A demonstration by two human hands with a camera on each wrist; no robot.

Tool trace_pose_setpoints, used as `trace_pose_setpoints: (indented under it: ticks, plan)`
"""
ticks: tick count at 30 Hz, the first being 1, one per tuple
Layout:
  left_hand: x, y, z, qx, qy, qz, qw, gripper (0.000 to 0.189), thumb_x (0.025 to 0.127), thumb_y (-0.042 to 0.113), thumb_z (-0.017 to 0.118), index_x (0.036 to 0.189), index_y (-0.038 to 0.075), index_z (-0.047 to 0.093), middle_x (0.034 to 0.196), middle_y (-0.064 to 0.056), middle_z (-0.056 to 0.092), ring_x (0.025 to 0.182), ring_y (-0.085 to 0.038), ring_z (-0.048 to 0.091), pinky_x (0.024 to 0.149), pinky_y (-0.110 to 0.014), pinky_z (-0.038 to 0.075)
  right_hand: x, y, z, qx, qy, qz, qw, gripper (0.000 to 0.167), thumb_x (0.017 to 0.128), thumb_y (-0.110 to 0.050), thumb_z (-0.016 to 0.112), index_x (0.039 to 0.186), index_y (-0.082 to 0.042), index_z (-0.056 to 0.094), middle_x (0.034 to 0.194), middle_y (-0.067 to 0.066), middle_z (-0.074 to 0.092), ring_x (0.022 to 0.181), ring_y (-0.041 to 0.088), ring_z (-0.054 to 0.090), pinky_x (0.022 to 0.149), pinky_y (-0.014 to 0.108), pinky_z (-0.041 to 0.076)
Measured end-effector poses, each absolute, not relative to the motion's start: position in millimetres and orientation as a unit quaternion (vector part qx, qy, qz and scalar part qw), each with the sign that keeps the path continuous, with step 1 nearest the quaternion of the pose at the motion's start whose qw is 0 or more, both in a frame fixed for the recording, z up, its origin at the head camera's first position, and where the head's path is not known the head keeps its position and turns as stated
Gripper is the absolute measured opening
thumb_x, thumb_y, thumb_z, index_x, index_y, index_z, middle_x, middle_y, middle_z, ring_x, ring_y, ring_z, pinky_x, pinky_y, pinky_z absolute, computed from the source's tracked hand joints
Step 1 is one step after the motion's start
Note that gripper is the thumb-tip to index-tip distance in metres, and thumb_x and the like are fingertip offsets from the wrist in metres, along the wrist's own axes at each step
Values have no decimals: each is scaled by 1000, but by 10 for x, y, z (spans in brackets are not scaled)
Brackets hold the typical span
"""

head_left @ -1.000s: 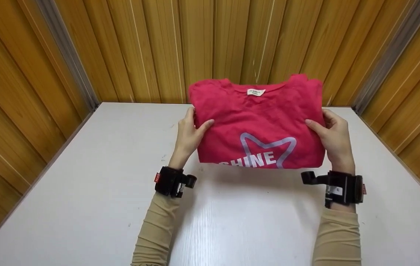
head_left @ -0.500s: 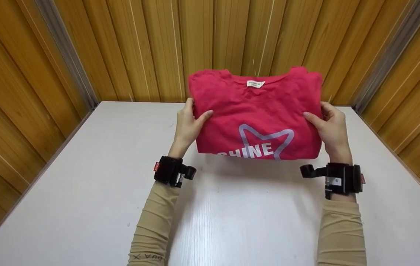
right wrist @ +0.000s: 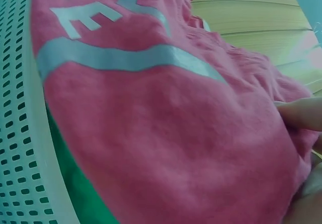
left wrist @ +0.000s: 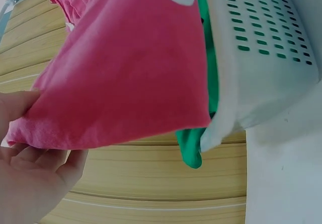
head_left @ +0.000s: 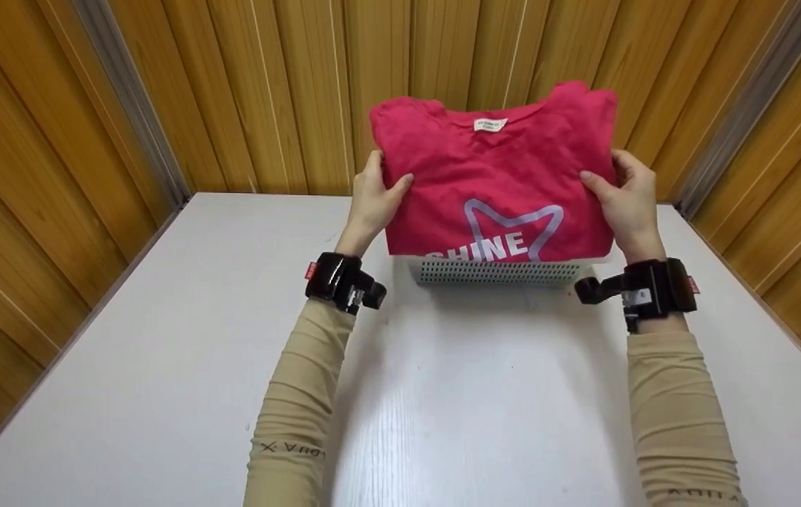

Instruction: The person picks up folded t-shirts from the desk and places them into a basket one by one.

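A folded pink-red T-shirt [head_left: 499,169] with a star outline and the letters "SHINE" hangs between both hands, neckline and white label upward. My left hand [head_left: 377,199] pinches its left side, thumb on the front and fingers behind. On the opposite side my right hand [head_left: 629,204] grips the edge the same way. Directly behind and under the shirt's lower edge stands a white perforated basket [head_left: 499,272], mostly hidden in the head view. Green cloth [left wrist: 190,146] lies at the basket's rim in the left wrist view, and green cloth [right wrist: 80,189] shows inside the rim in the right wrist view.
The white table [head_left: 160,338] spreads out below both arms. Wood-patterned panels [head_left: 287,98] rise behind it and at both sides. Each wrist wears a black camera band, such as the left band [head_left: 335,278].
Both hands have moved away from the body and upward in the head view, carrying the T-shirt along. The basket's front wall has come into sight below the shirt's lower edge.
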State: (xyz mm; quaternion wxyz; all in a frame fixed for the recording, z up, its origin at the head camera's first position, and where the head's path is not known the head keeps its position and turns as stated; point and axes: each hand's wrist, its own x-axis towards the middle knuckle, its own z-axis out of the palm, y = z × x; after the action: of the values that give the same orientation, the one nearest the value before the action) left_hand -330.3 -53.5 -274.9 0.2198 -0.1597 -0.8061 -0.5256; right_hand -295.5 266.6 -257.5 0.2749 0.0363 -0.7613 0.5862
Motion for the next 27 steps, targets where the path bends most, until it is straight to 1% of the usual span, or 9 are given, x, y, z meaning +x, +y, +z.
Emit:
trace_pose_setpoints:
  ticks: [5, 9, 13, 19, 25, 27]
  plan:
    - [-3380, -458, -2683, -172, -795, -547, 200, 42, 89, 4, 57, 127, -6, 45, 122, -23, 60, 112, -28, 58, 96, -36, 47, -3083, 2700, -2586, 25, -728, 610, 311, 30, 86, -2, 64, 116, -4, 61, 93, -13, 60, 91, 5, 54, 82, 14, 43]
    - [-3450, -380, -2696, -172, -784, -561, 201, 41, 91, 4, 57, 128, -4, 44, 126, -21, 59, 118, -26, 57, 100, -33, 45, -3137, 2746, -2626, 18, -714, 616, 333, 30, 86, -3, 64, 117, -3, 61, 95, -12, 60, 93, 6, 54, 84, 15, 42]
    - [-3514, -300, -2761, -162, -779, -568, 210, 40, 91, 5, 58, 128, -3, 45, 128, -20, 59, 120, -26, 56, 103, -32, 44, -3132, 2752, -2668, 16, -716, 609, 342, 31, 87, -4, 64, 118, -2, 61, 95, -13, 60, 93, 6, 54, 84, 15, 42]
    - [-3563, -190, -2925, -145, -782, -570, 205, 38, 92, 7, 58, 127, -2, 46, 128, -19, 59, 121, -25, 56, 103, -32, 43, -3085, 2718, -2772, 0, -718, 603, 348, 31, 86, -1, 63, 117, 0, 62, 92, -14, 60, 90, 5, 54, 82, 15, 42]
    - [-3589, -129, -3077, -137, -801, -554, 181, 40, 93, 8, 57, 130, -3, 44, 131, -20, 57, 124, -27, 54, 105, -34, 42, -3243, 2848, -3019, -32, -743, 577, 338, 35, 87, -4, 64, 122, 2, 59, 93, -17, 58, 91, 2, 52, 83, 14, 41]
    - [-3595, -124, -3123, -135, -809, -545, 176, 40, 94, 8, 56, 130, -3, 44, 132, -21, 56, 125, -28, 53, 106, -35, 41, -3291, 2885, -3095, -37, -755, 566, 330, 37, 88, -6, 64, 123, 2, 58, 96, -15, 58, 93, 1, 52, 85, 15, 41]
